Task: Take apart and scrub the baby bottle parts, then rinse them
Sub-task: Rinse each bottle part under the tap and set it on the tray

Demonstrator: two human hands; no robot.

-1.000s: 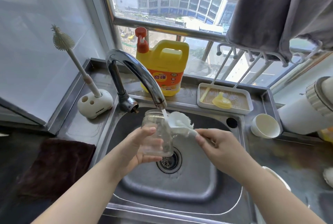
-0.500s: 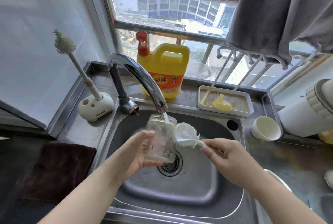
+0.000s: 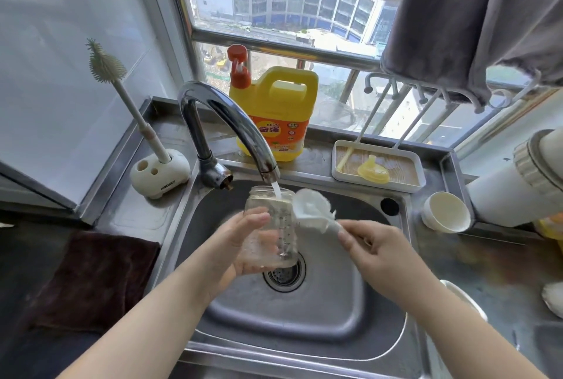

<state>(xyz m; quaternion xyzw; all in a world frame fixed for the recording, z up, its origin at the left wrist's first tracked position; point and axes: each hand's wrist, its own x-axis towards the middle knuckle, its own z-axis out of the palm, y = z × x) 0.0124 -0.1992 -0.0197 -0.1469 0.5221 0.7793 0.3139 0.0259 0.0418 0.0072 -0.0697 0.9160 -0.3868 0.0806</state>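
Observation:
My left hand [image 3: 234, 244] grips a clear glass baby bottle [image 3: 272, 226] upright over the sink [image 3: 274, 327], its open mouth under the tap [image 3: 240, 131]. A thin stream of water runs into it. My right hand [image 3: 374, 244] pinches the handle of a white brush [image 3: 310, 206], whose head sits just right of the bottle's rim, outside it. A yellow teat part [image 3: 373, 169] lies in a white tray [image 3: 339, 154] behind the sink on the right.
A yellow detergent jug [image 3: 274, 116] with a red pump stands behind the tap. A long bottle brush [image 3: 106, 66] stands in a white holder [image 3: 160, 173] at left. A white cup [image 3: 446, 211] and white cylinder [image 3: 511, 186] sit right. Dark cloth [image 3: 97, 278] lies left.
The brush head moved from in front of the bottle's mouth to the right of the rim. The bottle's mouth came under the stream, and water now falls into it.

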